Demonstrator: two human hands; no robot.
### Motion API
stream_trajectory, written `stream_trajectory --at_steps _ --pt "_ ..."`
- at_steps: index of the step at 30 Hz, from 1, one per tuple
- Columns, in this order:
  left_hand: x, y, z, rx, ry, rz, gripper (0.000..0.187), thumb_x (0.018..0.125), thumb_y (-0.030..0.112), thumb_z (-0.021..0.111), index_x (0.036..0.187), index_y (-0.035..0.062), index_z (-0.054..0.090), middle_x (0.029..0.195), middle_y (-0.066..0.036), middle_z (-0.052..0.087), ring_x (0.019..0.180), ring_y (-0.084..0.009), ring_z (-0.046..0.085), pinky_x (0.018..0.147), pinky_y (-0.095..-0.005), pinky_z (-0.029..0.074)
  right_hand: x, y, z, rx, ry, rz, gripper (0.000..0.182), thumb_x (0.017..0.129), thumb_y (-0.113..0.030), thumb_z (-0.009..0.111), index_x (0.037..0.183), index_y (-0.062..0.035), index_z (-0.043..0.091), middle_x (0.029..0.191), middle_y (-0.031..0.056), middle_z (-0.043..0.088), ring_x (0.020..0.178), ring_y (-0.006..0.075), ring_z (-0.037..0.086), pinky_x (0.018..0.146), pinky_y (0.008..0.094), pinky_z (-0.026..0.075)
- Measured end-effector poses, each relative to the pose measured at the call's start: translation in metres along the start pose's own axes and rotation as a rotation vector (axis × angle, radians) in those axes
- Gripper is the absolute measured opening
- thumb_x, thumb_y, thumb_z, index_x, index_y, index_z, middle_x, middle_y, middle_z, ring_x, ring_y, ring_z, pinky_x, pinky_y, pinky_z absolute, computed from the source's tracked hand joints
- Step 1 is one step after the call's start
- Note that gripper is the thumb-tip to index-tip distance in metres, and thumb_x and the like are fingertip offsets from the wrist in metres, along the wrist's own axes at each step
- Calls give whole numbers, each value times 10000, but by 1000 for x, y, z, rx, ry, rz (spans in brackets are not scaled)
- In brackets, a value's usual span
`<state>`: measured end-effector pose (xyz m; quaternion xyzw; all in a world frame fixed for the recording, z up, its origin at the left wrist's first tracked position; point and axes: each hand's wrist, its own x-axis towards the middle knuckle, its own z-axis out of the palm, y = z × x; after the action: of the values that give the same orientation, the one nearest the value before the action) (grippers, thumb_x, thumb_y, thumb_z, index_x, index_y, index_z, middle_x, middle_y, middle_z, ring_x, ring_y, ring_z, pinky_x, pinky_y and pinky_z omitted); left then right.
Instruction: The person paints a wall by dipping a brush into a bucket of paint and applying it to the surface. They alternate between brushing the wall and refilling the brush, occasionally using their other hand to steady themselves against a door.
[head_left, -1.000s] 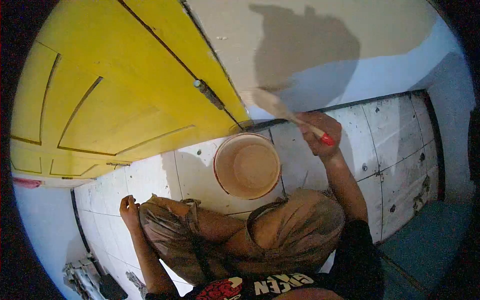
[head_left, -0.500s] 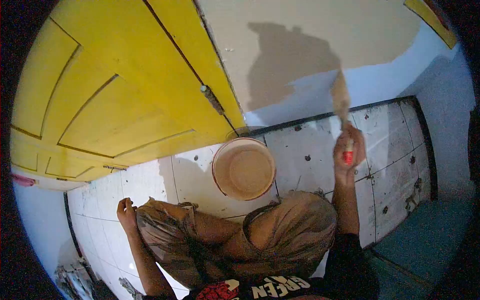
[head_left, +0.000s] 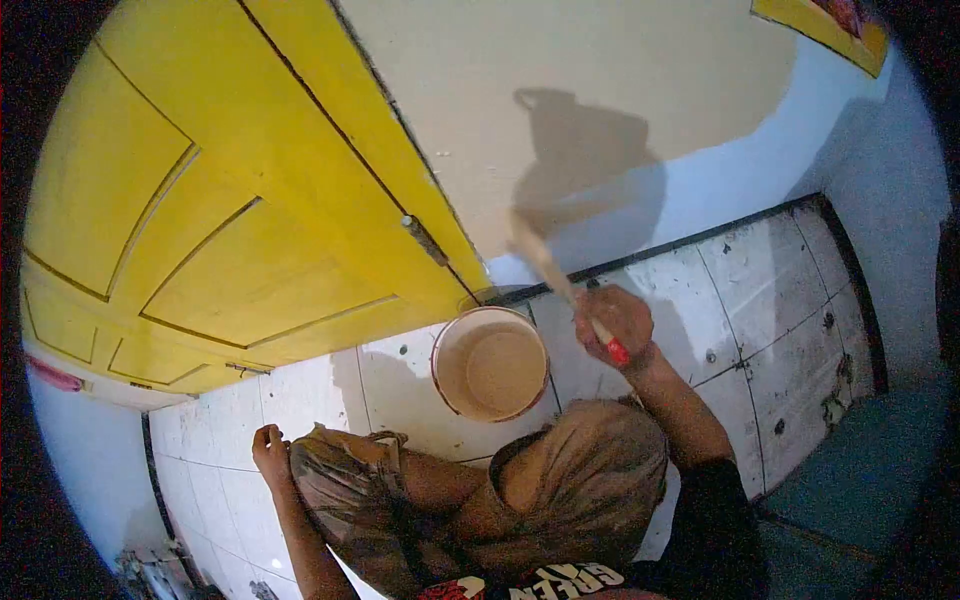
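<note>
Right hand (head_left: 612, 322) grips a paintbrush (head_left: 560, 285) with a red-tipped handle, its beige-coated bristles against the wall (head_left: 600, 80) just above the black floor trim. Left hand (head_left: 270, 445) is curled closed beside the knee. On the tiled floor (head_left: 760, 290), a round bucket (head_left: 490, 363) holds beige paint beside the yellow door (head_left: 200, 200).

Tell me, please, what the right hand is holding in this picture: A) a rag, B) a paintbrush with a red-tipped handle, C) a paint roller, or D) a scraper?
B: the right hand grips a paintbrush whose handle ends in a red tip, its bristles laid against the wall just above the bucket of beige paint.
</note>
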<state>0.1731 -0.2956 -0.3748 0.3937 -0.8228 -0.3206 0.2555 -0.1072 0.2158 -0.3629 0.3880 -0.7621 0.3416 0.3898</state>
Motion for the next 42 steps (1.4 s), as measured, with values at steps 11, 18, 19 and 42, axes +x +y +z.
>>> stream_trajectory --at_steps 11,18,19,42 --pt "-3 4 1 46 17 -11 256 847 220 535 877 -32 569 754 -119 586 587 -163 548 505 -281 462 -23 43 -68 -50 487 519 190 832 -155 571 904 11 625 813 149 637 699 248 628 634 309 499" --pt "-2 -5 -1 -11 -1 -42 251 848 216 529 883 -30 566 745 -119 584 592 -164 550 516 -288 475 -1 26 -19 -384 149 129 141 803 -113 603 888 -1 596 810 148 623 660 295 604 577 357 497" --pt "-5 -2 -1 7 13 2 249 848 213 528 878 -31 568 740 -121 584 591 -163 553 516 -288 477 6 15 -12 -263 118 139 107 790 -100 605 840 -9 580 795 148 618 649 292 604 566 353 499" --pt "-10 14 4 127 -7 32 272 859 232 528 891 -35 574 728 -131 592 571 -194 577 517 -316 469 8 1 -9 142 2 75 183 808 -123 559 916 20 597 739 139 625 652 273 618 568 343 500"
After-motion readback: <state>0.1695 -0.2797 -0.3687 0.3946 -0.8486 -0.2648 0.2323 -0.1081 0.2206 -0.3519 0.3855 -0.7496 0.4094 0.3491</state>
